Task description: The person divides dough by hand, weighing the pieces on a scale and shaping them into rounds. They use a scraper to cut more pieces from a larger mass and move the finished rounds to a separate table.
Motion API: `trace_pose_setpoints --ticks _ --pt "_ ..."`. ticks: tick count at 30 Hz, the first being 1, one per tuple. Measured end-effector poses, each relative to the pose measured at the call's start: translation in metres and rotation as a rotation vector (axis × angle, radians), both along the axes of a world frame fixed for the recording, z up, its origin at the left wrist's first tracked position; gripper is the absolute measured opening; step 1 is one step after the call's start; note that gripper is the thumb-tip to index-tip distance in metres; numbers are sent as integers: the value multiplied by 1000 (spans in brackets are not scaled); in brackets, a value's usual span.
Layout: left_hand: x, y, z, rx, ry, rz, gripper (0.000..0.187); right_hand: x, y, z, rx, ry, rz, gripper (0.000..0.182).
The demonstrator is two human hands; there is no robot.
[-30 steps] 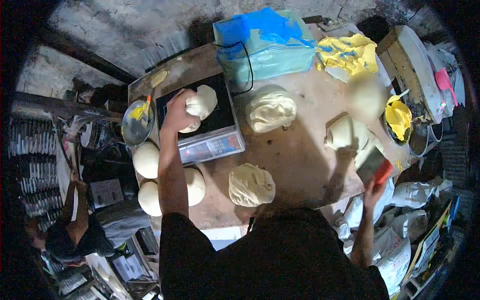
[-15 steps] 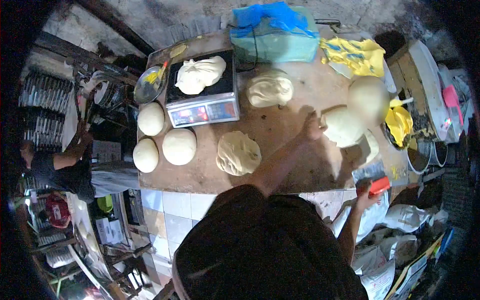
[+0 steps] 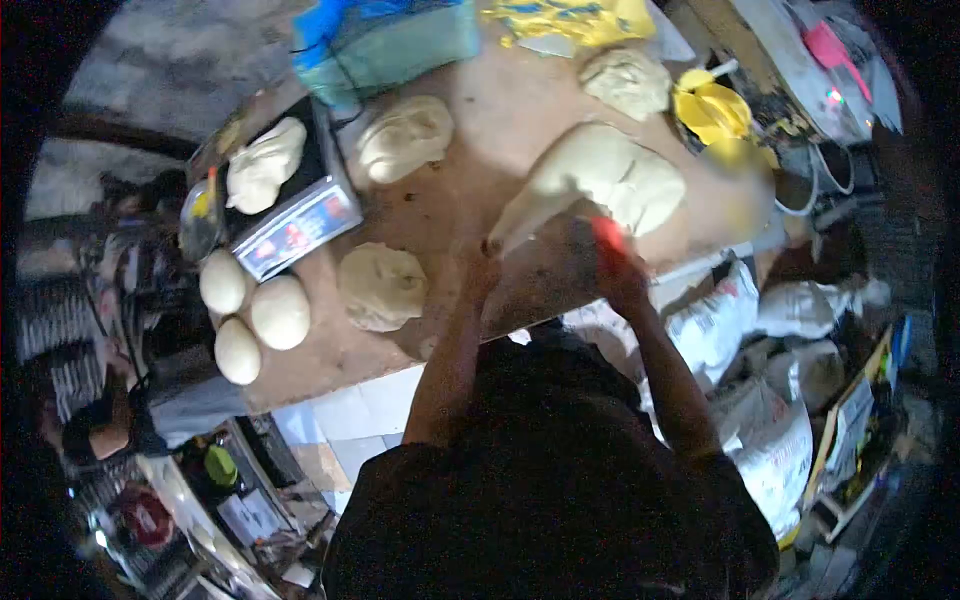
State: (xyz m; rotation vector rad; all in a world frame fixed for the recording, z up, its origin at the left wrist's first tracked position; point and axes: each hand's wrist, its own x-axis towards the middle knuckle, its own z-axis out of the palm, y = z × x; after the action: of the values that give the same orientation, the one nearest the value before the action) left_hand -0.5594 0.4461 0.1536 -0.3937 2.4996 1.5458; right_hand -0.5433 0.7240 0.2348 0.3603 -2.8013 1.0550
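A large pale piece of dough [image 3: 610, 165] lies on the right half of the wooden table. One end of it is drawn out toward me, and my left hand [image 3: 482, 268] is closed on that tip. My right hand [image 3: 624, 282] grips a dough scraper [image 3: 608, 236] by its red handle, close against the near edge of the dough. Motion blurs the scraper, and its blade cannot be made out clearly. Nearest on the left is a rough dough lump [image 3: 383, 287]; another dough lump [image 3: 405, 138] sits farther back.
A digital scale [image 3: 300, 230] bears a dough piece [image 3: 265, 165]. Three smooth dough balls [image 3: 280, 312] sit beside it. At the back are a teal plastic-wrapped block [image 3: 400, 50], yellow fat [image 3: 570, 20] and a yellow-filled container [image 3: 712, 108]. Another person's arm [image 3: 112, 425] shows at far left.
My view has turned and shifted right. The right hand has brought the scraper up from the table's edge to the dough. The left hand has drawn dough out toward me.
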Motion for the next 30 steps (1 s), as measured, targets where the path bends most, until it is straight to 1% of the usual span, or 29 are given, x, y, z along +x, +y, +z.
trace_pose_setpoints --ticks 1,3,4,6,7,9,10,12,13,14,15,16,17,18,19,20,21,23,25,26,27,29,30 --pt "-4 4 15 22 -1 -17 45 -22 -38 47 62 -345 -43 32" --pt "-9 -4 29 -159 -94 -52 43 -45 -87 67 223 -53 45 26" --pt "-10 -11 31 -153 -88 -51 43 -56 -100 62 229 -46 45 26" --pt "-8 -22 33 -82 -117 -119 44 -74 -126 37 220 -25 143 25" --pt "-10 -25 25 -76 -114 -119 44 -83 -134 23 226 -24 143 25" --pt "-14 -29 0 80 -73 -29 41 -100 -145 5 385 -155 220 25" --pt "-21 -36 0 88 -70 -24 41 -113 -155 11 394 -152 225 25" --pt "-29 -53 6 369 -148 9 41 -132 -178 29 454 -384 92 33" --pt "-37 -66 14 502 -183 28 40 -136 -170 1 449 -380 94 33" --pt "-48 -84 24 629 -209 51 40 -141 -148 -53 285 -376 50 36" --pt "-60 -106 37 749 -226 81 40 -153 -149 -83 114 -368 16 39" --pt "-73 -132 69 730 -206 100 40 -152 -165 -42 171 -342 -32 39" --pt "-86 -161 118 649 -10 197 41 -138 -178 4 228 -316 -80 39" --pt "-94 -189 146 565 180 290 42 -128 -177 4 183 -239 -84 39" --pt "-109 -227 133 577 410 283 42 -120 -171 5 141 -169 -92 39" --pt "-128 -267 120 585 634 267 43 -115 -173 9 135 -171 -77 39" --pt "-140 -288 177 204 456 378 39 -110 -172 15 113 -214 -89 39" --pt "-160 -362 155 -309 613 249 32 -95 -164 21 93 -260 -85 40" --pt "-138 -360 203 -1141 706 152 24 -84 -151 23 19 -202 -177 39" --pt "-135 -352 195 -959 647 573 19 -77 -136 18 -15 -263 -280 39" --pt "-128 -337 194 -977 651 585 19 -69 -116 9 -51 -327 -386 39" --pt "-103 -291 192 -769 593 532 17 -51 -80 5 -553 -432 -519 40" --pt "-92 -259 181 -419 618 299 20 -40 -73 8 -561 -435 -505 40"
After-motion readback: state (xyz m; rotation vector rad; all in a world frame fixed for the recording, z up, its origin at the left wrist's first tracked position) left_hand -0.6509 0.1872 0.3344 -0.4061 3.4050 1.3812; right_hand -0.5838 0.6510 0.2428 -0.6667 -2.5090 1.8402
